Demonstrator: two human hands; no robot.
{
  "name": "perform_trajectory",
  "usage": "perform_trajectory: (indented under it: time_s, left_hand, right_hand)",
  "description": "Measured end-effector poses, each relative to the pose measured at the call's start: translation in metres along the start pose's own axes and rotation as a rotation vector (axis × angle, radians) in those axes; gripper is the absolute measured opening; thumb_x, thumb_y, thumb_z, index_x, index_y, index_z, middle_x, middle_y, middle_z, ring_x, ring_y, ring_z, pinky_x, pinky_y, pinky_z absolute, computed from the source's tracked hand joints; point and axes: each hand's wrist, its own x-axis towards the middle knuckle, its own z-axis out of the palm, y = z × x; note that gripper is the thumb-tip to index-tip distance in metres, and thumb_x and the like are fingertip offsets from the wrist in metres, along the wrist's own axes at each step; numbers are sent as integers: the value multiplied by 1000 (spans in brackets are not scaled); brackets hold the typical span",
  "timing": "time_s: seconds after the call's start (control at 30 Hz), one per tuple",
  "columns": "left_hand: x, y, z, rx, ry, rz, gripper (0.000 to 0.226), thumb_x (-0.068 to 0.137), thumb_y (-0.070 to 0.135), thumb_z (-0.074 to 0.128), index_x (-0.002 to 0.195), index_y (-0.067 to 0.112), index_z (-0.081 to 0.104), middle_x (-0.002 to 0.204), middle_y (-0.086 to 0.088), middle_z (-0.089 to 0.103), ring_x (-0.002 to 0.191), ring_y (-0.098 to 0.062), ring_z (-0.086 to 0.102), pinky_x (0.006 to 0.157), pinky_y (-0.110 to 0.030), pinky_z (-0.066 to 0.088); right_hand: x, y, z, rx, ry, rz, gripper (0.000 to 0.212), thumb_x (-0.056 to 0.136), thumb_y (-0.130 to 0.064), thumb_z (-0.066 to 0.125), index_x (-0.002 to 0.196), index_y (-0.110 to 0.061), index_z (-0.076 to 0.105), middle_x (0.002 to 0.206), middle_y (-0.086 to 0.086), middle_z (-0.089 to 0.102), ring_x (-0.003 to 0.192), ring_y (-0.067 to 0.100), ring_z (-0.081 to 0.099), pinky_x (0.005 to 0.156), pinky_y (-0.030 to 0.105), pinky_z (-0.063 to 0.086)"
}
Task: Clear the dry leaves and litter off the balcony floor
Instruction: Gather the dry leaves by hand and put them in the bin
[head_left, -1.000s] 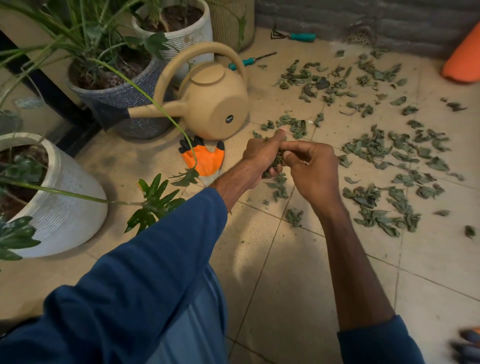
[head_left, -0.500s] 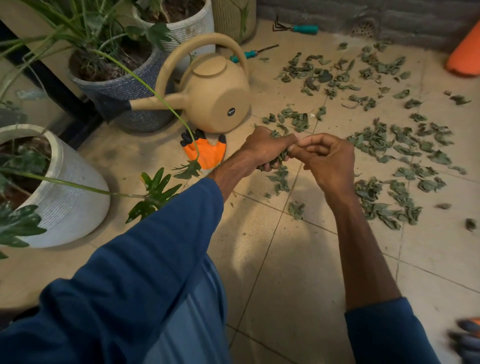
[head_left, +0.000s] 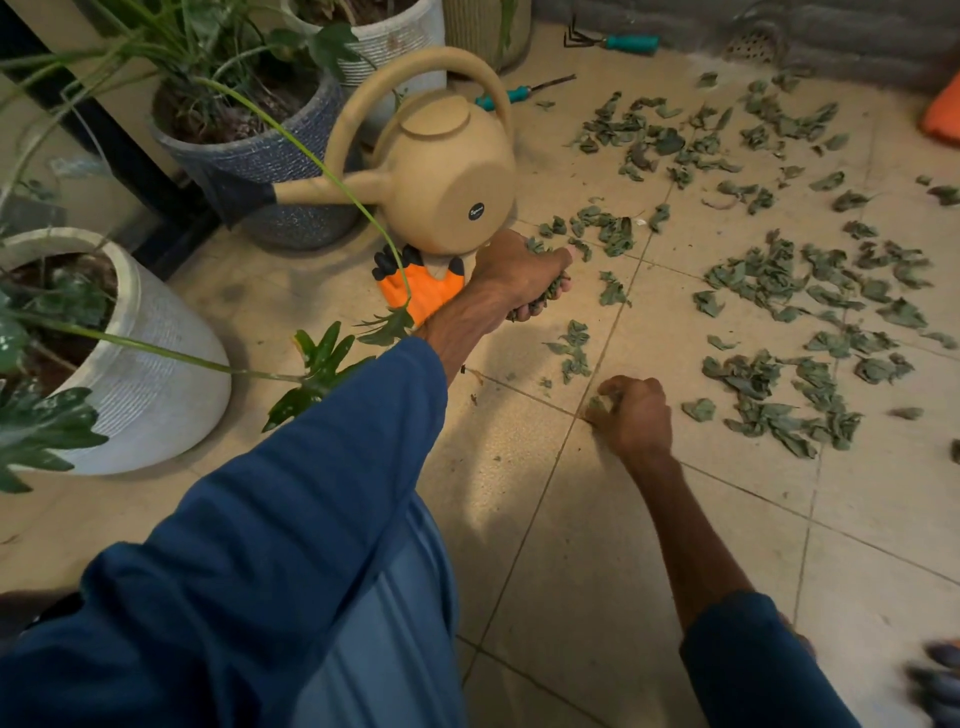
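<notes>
Since the earlier frame your hands have parted. Your left hand (head_left: 519, 275), beside the watering can (head_left: 447, 187), keeps its grip curled round a bunch of leaves (head_left: 553, 288). Your right hand (head_left: 636, 415) has dropped to the floor (head_left: 597, 545), grip pinching one leaf (head_left: 596, 404). The loose leaves (head_left: 769, 280) lie scattered rightward, crumpled, sharing no common axis.

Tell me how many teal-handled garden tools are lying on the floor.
2: a hand rake by the back wall, a second tool behind the watering can. More may be hidden.
</notes>
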Motion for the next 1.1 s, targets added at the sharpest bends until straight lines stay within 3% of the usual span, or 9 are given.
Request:
perform_trajectory:
  time_s: [0.1,0.2,0.33,0.43,0.53,0.63,0.87,1.0,1.1]
  left_hand:
    - [0,-1,2,17,-5,11,34,96,35,67,77,8,74,65,-1,68,44,-13,48,37,-18,34]
    - [0,-2,2,26,-2,15,34,97,34,68,81,5,75,61,2,68,41,-12,48,37,-17,33]
    - [1,-4,0,58,5,26,32,96,33,68,85,3,74,53,8,66,38,-10,47,36,-17,34]
    - [2,-5,-2,78,-4,28,32,96,33,68,81,5,74,53,8,65,39,-11,47,36,-18,34]
    - [5,-7,-4,79,-1,33,35,97,35,68,82,4,75,53,7,65,39,-11,47,36,-18,34]
    - [7,-11,-4,93,-5,44,37,96,37,69,79,5,74,55,5,65,40,-13,47,37,-18,33]
    - [11,-15,-4,105,-5,46,40,97,39,69,79,4,75,64,0,69,39,-12,48,35,-18,33]
    - [10,-14,-4,134,-15,53,38,97,37,68,77,5,75,65,-2,68,38,-11,48,35,-18,33]
    - [10,-12,-2,157,-11,49,38,97,34,68,83,0,77,59,2,67,38,-11,48,36,-18,34]
  right_hand:
    - [2,-4,12,12,38,-53,12,89,-5,71,95,-15,74,106,12,71,84,22,68,80,36,59]
    - [3,-5,8,60,7,-58,18,89,4,66,91,-9,77,96,8,75,80,19,69,78,32,60]
    - [9,-2,-10,213,12,-30,19,85,3,74,100,-9,77,94,0,73,73,10,69,68,22,58]
    - [24,-5,-18,349,-11,6,18,78,1,83,93,-7,78,86,5,76,70,11,71,69,26,62]
    - [37,-21,-21,345,-30,-80,17,75,-2,85,91,-6,79,85,3,75,70,7,68,60,8,52]
    - [45,-36,-13,275,-25,-193,14,78,-1,83,90,-7,79,87,3,74,69,6,65,57,4,47]
    - [33,-31,7,-24,-7,-205,21,84,-8,78,102,-19,77,100,2,74,77,11,62,67,21,46]
    - [24,-23,0,44,5,-144,32,84,-13,81,115,-16,73,104,3,75,85,17,69,75,28,55]
    - [27,-10,-10,121,-15,-146,23,82,-11,82,105,-14,78,102,1,77,83,10,68,83,28,58]
